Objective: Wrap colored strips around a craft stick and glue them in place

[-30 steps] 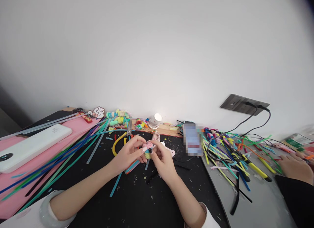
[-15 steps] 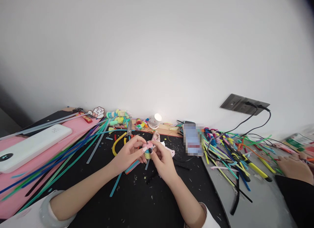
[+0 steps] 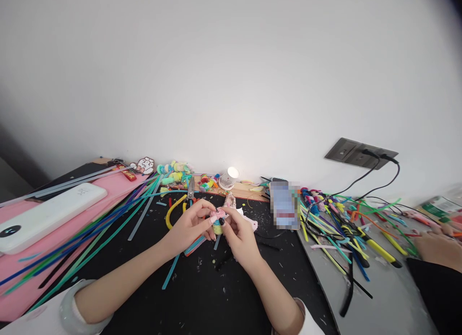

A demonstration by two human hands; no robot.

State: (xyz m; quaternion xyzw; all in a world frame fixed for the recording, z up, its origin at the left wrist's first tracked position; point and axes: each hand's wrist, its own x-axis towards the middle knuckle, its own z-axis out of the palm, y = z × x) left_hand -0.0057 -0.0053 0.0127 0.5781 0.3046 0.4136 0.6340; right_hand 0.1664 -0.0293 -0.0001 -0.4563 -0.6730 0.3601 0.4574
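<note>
Between my two hands is a small fuzzy pipe-cleaner figure [image 3: 218, 227], pink on top with blue and yellow-green bands below. My left hand [image 3: 193, 227] pinches it from the left with thumb and fingers. From the other side, my right hand [image 3: 238, 231] grips it, thumb close to the pink top. Fingers hide much of its sides. Just beyond my left hand lie yellow-handled scissors [image 3: 169, 214], blades pointing at the wall. A blue pipe cleaner [image 3: 171, 271] lies on the black mat [image 3: 231, 306] below my left wrist.
A white paper cup [image 3: 228, 179] stands by the wall, with a phone [image 3: 284, 205] to its right. Long pipe cleaners and a white power bank [image 3: 54, 217] lie left. Yellow-black pliers [image 3: 375, 248] lie right, near another person's hand [image 3: 435, 248]. Cords hang from the wall socket [image 3: 361, 153].
My fingers shift slightly on the pipe-cleaner figure, and more of its blue band shows. The other person's hand at the right has moved a little.
</note>
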